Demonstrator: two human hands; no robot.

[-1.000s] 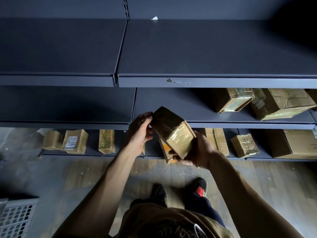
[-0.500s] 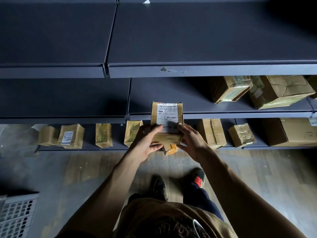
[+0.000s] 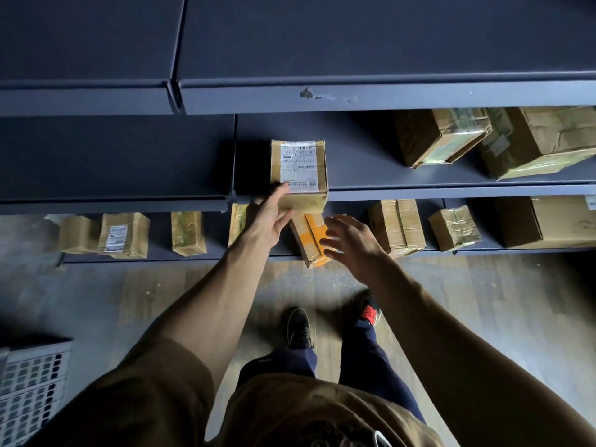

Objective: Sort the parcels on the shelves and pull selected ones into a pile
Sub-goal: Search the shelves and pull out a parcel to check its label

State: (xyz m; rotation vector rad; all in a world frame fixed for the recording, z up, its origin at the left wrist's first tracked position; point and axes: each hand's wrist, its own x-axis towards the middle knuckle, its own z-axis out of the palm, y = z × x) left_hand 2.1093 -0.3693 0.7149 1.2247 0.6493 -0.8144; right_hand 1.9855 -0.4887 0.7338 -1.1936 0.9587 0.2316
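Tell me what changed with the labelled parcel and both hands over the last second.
The labelled parcel, gripped in both hands and turned label-up, was set on the middle shelf. The right hand let go and drew back, fingers spread. The left hand now only touches its near corner with straight fingers. The other parcels stayed in place.

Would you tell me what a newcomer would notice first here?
The labelled parcel stands out, sitting at the front edge of the middle shelf. The left hand touches its near left corner with straight fingers, while the right hand hovers open below, near an orange-taped parcel on the bottom shelf.
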